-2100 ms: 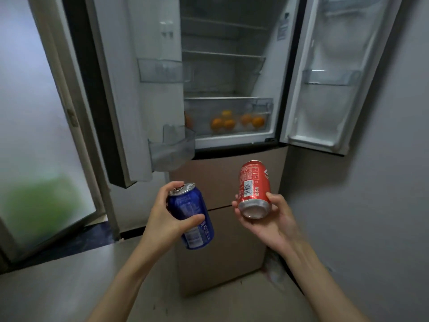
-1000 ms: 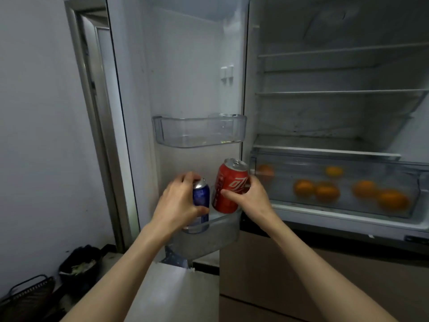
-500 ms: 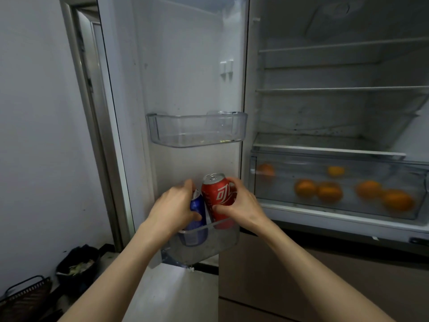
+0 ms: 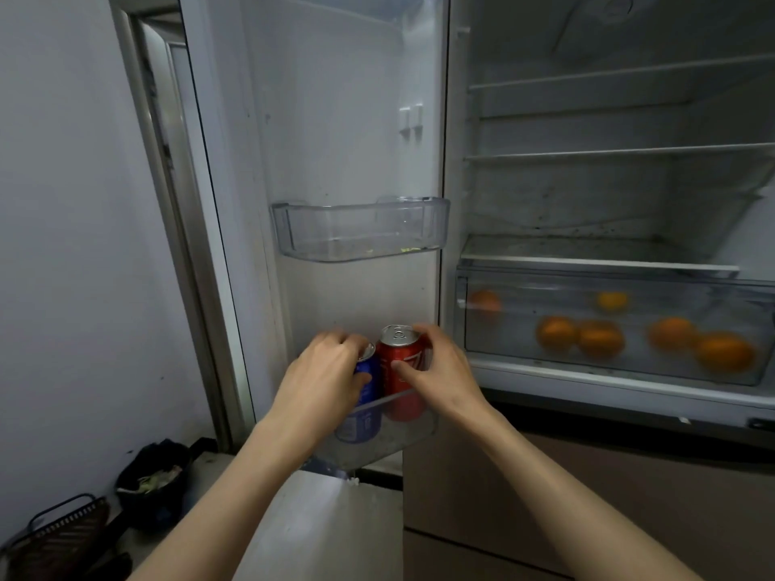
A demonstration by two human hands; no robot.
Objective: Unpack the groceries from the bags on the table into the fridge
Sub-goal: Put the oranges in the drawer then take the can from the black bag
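Here, open fridge [image 4: 587,182]; grey wall [image 4: 63,245] leftward.

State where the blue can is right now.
In the head view the blue can stands in the lower door bin of the fridge's left door, held by the left hand, touching the red can on its right.

You can't read much here. The red can [image 4: 403,373] shows part of a white script logo, cut off by your right hand [image 4: 440,371]. The blue can [image 4: 364,406] carries small white print, too blurred to read.
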